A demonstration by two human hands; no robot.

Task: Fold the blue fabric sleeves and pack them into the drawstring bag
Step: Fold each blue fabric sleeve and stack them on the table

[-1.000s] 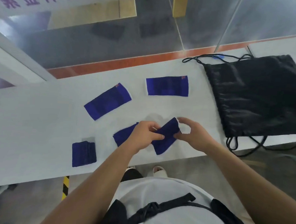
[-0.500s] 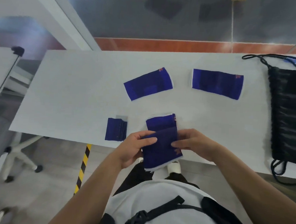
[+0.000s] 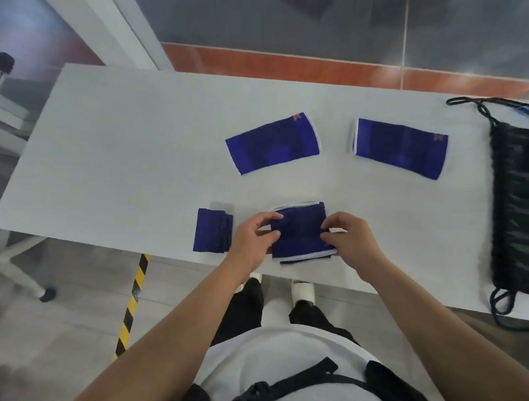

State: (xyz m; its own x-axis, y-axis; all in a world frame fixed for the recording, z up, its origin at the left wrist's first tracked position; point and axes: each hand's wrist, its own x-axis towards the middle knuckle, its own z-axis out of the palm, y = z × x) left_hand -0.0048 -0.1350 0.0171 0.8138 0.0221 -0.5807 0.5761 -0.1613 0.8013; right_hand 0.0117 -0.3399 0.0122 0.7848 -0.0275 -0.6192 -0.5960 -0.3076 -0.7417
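Both hands, my left hand (image 3: 252, 239) and right hand (image 3: 348, 240), pinch the half-folded sleeve (image 3: 300, 233) at the table's (image 3: 121, 162) near edge. One folded sleeve (image 3: 212, 235) lies just left; two flat sleeves (image 3: 272, 143) (image 3: 401, 147) wait beyond. At far right, the bag (image 3: 520, 198) lies flat, nothing packed that I can see.

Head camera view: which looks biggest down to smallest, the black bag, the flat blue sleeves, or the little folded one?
1. Black drawstring bag, though partly cut off.
2. The two flat sleeves, alike.
3. Folded sleeve, smallest.
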